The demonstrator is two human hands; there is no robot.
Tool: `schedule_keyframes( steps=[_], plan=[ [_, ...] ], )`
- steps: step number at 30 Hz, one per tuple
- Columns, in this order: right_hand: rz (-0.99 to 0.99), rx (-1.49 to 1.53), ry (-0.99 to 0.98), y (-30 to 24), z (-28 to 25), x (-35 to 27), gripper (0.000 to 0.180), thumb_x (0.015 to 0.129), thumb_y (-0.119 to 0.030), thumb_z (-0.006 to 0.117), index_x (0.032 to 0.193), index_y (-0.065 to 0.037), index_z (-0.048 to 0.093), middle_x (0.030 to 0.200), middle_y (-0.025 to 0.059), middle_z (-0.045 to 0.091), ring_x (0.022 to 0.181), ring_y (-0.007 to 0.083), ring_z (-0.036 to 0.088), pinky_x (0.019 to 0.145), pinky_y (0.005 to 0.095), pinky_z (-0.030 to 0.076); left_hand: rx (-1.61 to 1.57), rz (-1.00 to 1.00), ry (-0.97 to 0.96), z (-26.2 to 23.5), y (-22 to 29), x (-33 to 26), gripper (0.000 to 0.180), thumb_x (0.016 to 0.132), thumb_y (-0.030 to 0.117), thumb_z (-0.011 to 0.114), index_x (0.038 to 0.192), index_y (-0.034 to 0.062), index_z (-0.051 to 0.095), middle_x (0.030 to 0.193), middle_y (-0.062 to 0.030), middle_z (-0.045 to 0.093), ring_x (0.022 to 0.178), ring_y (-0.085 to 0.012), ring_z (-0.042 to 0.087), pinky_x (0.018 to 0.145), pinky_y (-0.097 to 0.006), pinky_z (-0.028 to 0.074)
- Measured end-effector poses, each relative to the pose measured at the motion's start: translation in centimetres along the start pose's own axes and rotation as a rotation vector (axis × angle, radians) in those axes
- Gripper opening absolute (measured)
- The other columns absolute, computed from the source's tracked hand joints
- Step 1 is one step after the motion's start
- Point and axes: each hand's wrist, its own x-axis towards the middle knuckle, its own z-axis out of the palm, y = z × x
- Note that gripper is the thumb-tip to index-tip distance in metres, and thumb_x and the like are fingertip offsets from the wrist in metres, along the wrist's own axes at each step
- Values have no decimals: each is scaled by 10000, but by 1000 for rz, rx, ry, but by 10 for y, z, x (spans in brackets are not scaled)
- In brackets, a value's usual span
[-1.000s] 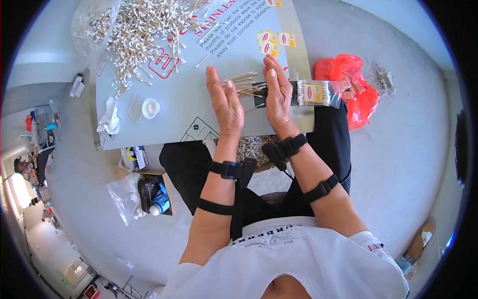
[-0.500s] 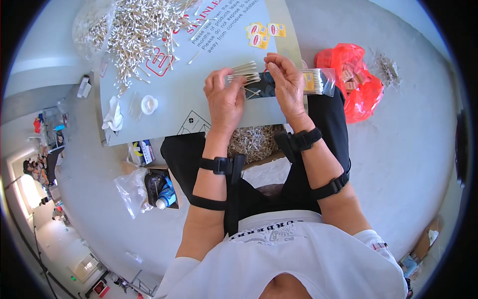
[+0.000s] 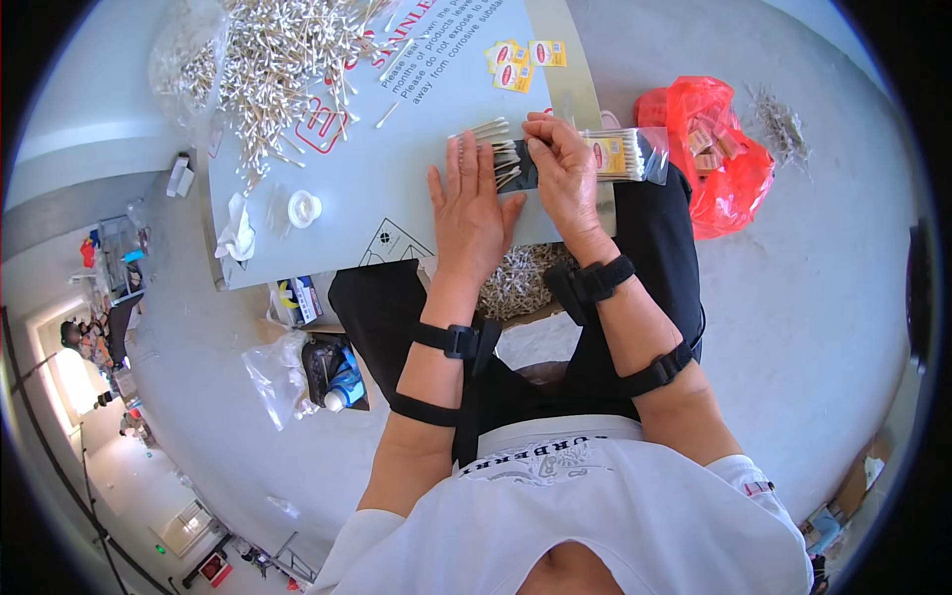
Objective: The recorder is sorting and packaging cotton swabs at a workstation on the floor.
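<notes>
My left hand (image 3: 471, 210) lies with its fingers stretched out flat over a row of cotton swabs (image 3: 504, 149) on a dark strip (image 3: 528, 165) near the table's right edge. Just right of it, my right hand (image 3: 565, 183) has thumb and fingers pressed together above the strip; whatever they pinch, if anything, is too small to make out. Beyond that hand, a clear plastic bag (image 3: 653, 169) holds more swabs in a row with a yellow card (image 3: 608, 155) on them. Part of the swab row is hidden under my left fingers.
A large heap of cotton swabs (image 3: 283, 69) spills from a clear bag at the far left of the table (image 3: 347, 193). Several yellow cards (image 3: 512, 77) lie farther back. A small round white tub (image 3: 304, 208) sits left. A red plastic bag (image 3: 734, 198) stands right of the table.
My left hand has gone from curled fingers at the swabs to lying flat over them. My right hand stays close by, its fingertips slightly lower. The view has shifted a little.
</notes>
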Motion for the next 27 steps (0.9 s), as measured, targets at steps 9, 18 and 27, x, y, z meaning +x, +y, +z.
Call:
schedule_keyframes(
  steps=[9, 18, 27],
  plan=[
    [-8, 130, 0, -3, -1, -4, 164, 920, 52, 532, 1057, 49, 622, 1256, 117, 584, 1171, 173, 543, 1020, 281, 418, -3, 14, -96, -1, 2, -10, 758, 878, 373, 637, 1465, -1, 335, 1574, -167, 233, 1475, -316, 168, 1168, -551, 103],
    [-206, -357, -140, -12, 0, 4, 143, 776, 46, 583, 917, 30, 606, 997, 184, 613, 907, 368, 620, 785, 411, 520, -10, -20, -103, 9, -9, 6, 807, 873, 377, 624, 1493, 6, 264, 1582, -181, 198, 1484, -320, 130, 1170, -555, 67],
    [-354, -796, -446, -9, -3, 18, 165, 827, -6, 506, 968, -51, 581, 970, 170, 543, 904, 386, 566, 733, 455, 481, -228, -3, 52, 17, -14, -3, 864, 821, 396, 669, 1471, -23, 285, 1552, -217, 251, 1468, -347, 178, 1165, -576, 117]
  ],
)
